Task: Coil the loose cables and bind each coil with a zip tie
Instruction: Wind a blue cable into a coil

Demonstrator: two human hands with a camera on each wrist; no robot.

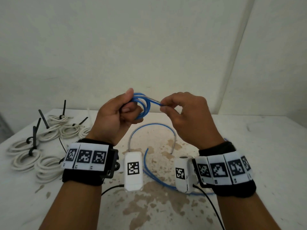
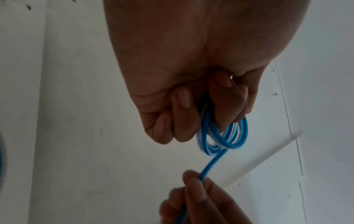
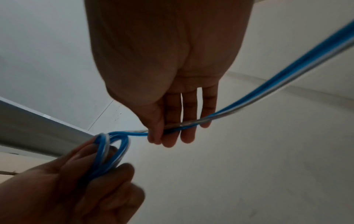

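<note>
Item: thin blue-and-white plastic-sheathed cable, partly wound into a small coil and held in the air above a stained white table. The coil is gripped by the left hand, whose fingers and thumb are curled closed round the gathered turns, several loops being seen to stand out past the fingertips in the left wrist view. The strand leaving the coil is pinched between thumb and forefinger of the right hand, close beside the coil; in the right wrist view the other fingers are shown fairly straight, with the strand laid across them. The unwound remainder is seen trailing down to the table in a wide arc and running back toward the person, under the right wrist. Step in hand, as judged: coiling of the blue cable, well short of done, a good length being left loose. Next move, as judged: the pinched strand is to be carried round and laid onto the turns held in the left hand, fresh slack being drawn up without the existing loops being let spring open; binding is called for only afterwards. Also present: several white cord coils bound with black zip ties, grouped at the left of the table.
</note>
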